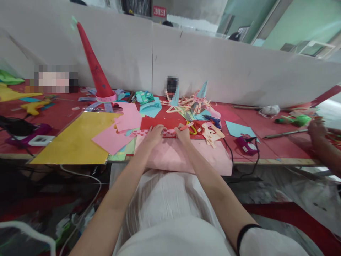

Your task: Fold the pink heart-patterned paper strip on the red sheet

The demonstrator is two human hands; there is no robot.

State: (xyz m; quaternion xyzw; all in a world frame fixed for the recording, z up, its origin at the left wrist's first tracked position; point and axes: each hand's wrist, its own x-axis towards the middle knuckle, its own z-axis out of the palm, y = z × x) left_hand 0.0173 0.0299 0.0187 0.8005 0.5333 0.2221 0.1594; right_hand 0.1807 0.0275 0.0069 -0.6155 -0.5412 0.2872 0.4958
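1. Nearest: large pale pink paper sheet (183,154), hanging partly over the front edge of the red-covered worktop (282,151). If pulled downward, possible dragging of everything on top.
2. Across its far part: narrow pink paper strip with red hearts (169,133), lying crosswise under both hands. Grip of the left hand (156,133): laid on the strip with bent fingers; cannot tell if pinching or only pressing. With too light pressure, risk of skewing or curling.
3. Grip of the right hand (182,133): closed around a slim red pen-like tool (187,126). Tip hidden; cannot tell if touching the strip. With a bad angle, possible stray mark.
4. Just right of this hand: yellow scissors-like handles (196,132) and thin peach paper cut-outs (211,134). With a wide swing, danger of knocking or tangling.
5. Farther, to the left: tall red cone (96,67), tilted. Probably easy to topple after a bump.
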